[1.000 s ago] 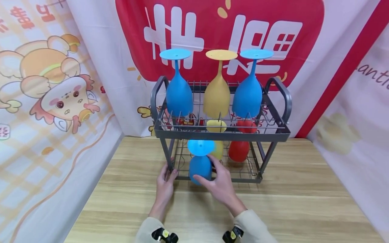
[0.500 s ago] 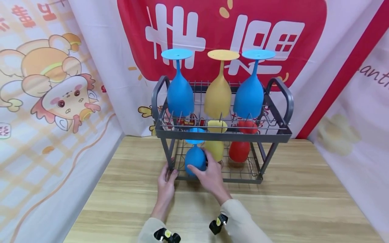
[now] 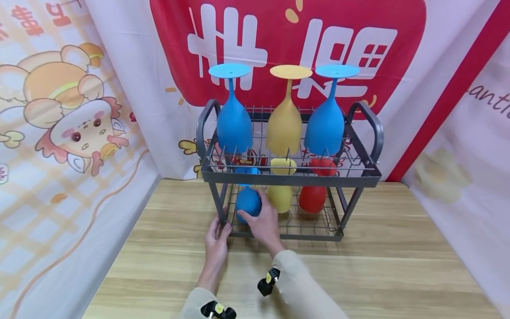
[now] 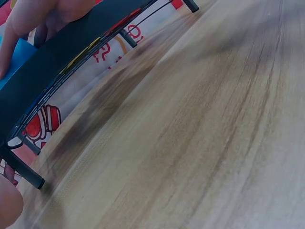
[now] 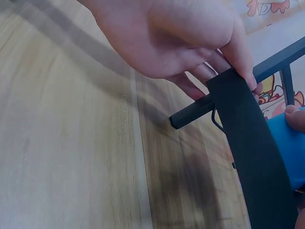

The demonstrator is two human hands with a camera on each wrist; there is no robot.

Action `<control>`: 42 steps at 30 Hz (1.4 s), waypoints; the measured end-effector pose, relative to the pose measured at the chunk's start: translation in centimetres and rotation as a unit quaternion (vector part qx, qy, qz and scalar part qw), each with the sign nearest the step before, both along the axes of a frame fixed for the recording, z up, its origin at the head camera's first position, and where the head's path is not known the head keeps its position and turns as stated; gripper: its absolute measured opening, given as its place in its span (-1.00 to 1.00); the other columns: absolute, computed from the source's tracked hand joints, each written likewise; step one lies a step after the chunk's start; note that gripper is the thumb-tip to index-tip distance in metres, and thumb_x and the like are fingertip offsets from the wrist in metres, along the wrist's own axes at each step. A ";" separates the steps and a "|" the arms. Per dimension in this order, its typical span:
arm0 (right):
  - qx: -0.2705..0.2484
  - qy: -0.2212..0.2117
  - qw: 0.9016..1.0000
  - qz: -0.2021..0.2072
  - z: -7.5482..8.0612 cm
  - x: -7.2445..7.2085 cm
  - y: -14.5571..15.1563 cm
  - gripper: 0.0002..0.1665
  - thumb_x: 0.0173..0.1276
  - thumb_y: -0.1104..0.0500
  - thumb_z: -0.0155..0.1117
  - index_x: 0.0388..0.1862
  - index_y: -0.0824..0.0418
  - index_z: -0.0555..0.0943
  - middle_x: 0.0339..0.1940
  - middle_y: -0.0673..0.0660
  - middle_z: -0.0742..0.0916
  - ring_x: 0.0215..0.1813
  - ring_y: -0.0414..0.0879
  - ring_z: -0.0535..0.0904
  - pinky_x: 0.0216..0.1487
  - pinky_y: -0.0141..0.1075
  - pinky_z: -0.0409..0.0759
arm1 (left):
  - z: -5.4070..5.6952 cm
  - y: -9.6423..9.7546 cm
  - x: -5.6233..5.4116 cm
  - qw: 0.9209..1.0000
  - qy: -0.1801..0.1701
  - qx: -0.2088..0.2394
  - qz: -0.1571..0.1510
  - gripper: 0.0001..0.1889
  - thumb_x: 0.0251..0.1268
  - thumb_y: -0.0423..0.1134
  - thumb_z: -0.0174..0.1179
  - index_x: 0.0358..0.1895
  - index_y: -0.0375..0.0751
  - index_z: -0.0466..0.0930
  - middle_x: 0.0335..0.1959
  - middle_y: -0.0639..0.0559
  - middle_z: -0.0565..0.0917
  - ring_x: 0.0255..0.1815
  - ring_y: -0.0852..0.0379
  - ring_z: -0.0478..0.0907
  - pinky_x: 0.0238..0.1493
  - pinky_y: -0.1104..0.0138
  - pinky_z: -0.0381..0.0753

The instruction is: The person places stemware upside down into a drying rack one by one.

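Note:
My right hand [image 3: 264, 222] grips the bowl of a blue goblet [image 3: 247, 204], which is upside down at the left end of the lower shelf, its foot behind the upper shelf's front bar. Beside the lower left corner of the dark metal two-tier rack [image 3: 291, 179], my left hand [image 3: 217, 243] holds the front post. Its thumb and fingers wrap that corner in the right wrist view, where the blue bowl [image 5: 290, 143] shows behind the bar. Right of the held goblet, an inverted yellow goblet [image 3: 280, 199] and a red one [image 3: 312, 199] stand on the same shelf.
Two more blue goblets [image 3: 235, 128] and a yellow-orange goblet [image 3: 284, 128] stand inverted on the upper shelf. Curved handles [image 3: 372, 130] rise at both rack ends. Printed cloth [image 3: 175, 88] hangs behind and beside the wooden table [image 3: 159, 266].
My right hand has moved the blue goblet left and back, from the shelf's front edge into the lower shelf's left end. My left hand has stayed on the rack's corner.

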State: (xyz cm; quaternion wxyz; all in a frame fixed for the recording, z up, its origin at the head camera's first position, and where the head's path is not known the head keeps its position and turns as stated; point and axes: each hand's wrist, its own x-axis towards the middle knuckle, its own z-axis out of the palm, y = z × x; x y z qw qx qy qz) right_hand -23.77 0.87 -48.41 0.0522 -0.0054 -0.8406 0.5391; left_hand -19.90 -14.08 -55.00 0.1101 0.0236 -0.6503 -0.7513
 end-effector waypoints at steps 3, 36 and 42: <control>0.000 -0.007 1.000 -0.006 -0.2 -0.6 -0.4 0.03 0.33 -0.13 0.56 0.67 -0.08 0.26 0.59 0.19 0.51 0.51 0.29 0.50 0.47 0.34 0.49 | -0.1 -0.1 0.0 1.000 -0.003 0.000 0.000 -0.42 0.62 -0.43 0.02 0.63 -0.20 0.28 0.69 -0.12 0.29 0.71 -0.12 0.23 0.34 0.64 0.48; 0.034 -0.018 0.999 -0.014 -0.9 -2.3 -1.0 0.03 0.43 -0.11 0.46 0.73 -0.04 0.16 0.63 0.23 0.48 0.57 0.26 0.48 0.57 0.26 0.41 | -0.3 0.3 0.2 1.000 0.001 0.027 0.003 -0.41 0.60 -0.42 0.04 0.63 -0.23 0.26 0.69 -0.12 0.30 0.73 -0.07 0.19 0.37 0.64 0.44; 0.034 -0.016 0.999 -0.022 -0.9 -2.2 -1.0 0.05 0.40 -0.11 0.49 0.72 0.03 0.19 0.62 0.25 0.49 0.56 0.28 0.49 0.56 0.25 0.42 | -0.3 0.3 0.3 1.000 0.000 0.031 0.005 -0.42 0.61 -0.41 0.04 0.62 -0.22 0.28 0.67 -0.07 0.34 0.71 -0.07 0.23 0.36 0.62 0.47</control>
